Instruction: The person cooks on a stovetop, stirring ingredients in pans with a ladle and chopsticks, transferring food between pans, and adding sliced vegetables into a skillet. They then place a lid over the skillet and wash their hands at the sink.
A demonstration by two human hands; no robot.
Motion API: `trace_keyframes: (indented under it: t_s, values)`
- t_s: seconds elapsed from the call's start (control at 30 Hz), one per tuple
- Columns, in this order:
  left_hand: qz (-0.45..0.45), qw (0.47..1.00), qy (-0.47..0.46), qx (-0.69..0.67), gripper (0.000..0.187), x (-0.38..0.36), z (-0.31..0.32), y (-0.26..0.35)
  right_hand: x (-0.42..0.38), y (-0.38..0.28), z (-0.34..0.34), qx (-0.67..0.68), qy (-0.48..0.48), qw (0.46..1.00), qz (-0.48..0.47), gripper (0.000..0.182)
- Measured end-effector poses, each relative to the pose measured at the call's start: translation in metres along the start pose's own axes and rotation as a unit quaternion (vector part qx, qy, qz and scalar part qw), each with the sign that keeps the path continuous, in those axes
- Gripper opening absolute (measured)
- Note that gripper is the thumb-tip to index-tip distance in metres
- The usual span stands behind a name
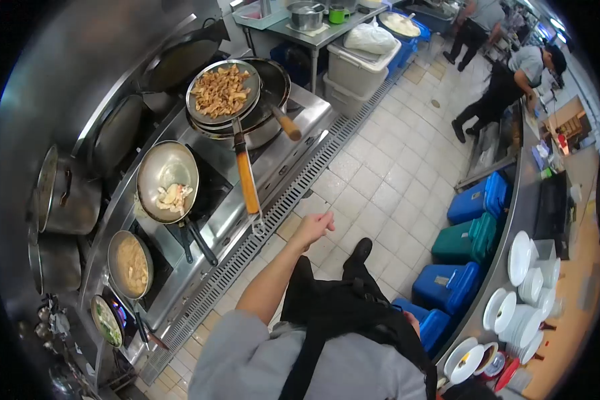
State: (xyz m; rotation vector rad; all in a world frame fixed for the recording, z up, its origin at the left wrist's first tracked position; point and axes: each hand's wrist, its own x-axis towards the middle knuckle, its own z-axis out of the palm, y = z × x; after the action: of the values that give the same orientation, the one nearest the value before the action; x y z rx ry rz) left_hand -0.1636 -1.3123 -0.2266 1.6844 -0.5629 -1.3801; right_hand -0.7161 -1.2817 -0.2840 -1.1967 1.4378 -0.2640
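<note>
My left hand (pixel 315 229) hangs over the tiled floor in front of the stove, fingers curled in and nothing seen in them. Closest to it are the wooden-handled strainer (pixel 245 175), heaped with browned pieces and resting over stacked pans, and a frying pan (pixel 155 167) holding a few pale pieces. Only a sliver of my right hand (pixel 413 323) shows beside my black apron; its fingers are hidden. Farther along the stove sit a pan of tan sauce (pixel 132 265) and a small pan with green and white food (pixel 107 321), a blue flame beside it.
Large pots (pixel 73 193) stand behind the burners. Blue bins (pixel 447 287) and a green bin (pixel 465 238) line the counter at right, where white plates (pixel 519 325) are stacked. A co-worker (pixel 507 87) leans over the far counter; another person (pixel 477 30) stands behind. White tubs (pixel 360 63) sit near a steel table.
</note>
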Motion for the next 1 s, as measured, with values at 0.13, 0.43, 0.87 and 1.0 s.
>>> trace_keyframes:
  t_s: [0.13,0.43,0.87,1.0]
  values:
    - [-0.024,0.981,0.117,-0.153,0.03,0.03,0.015,0.043,0.117,0.03,-0.064,-0.025,-0.088,0.995,-0.046,0.031]
    - [-0.099,0.932,0.229,-0.261,0.03,0.107,-0.008,0.057,0.266,-0.2,-0.131,-0.019,-0.041,0.996,-0.08,0.035]
    - [-0.021,0.793,0.31,-0.525,0.034,0.31,-0.075,0.054,0.296,-0.225,-0.103,-0.251,-0.086,0.964,0.009,0.031]
    - [-0.042,0.772,0.298,-0.56,0.019,0.344,-0.082,0.028,0.293,-0.256,-0.078,-0.298,-0.121,0.947,0.002,0.033]
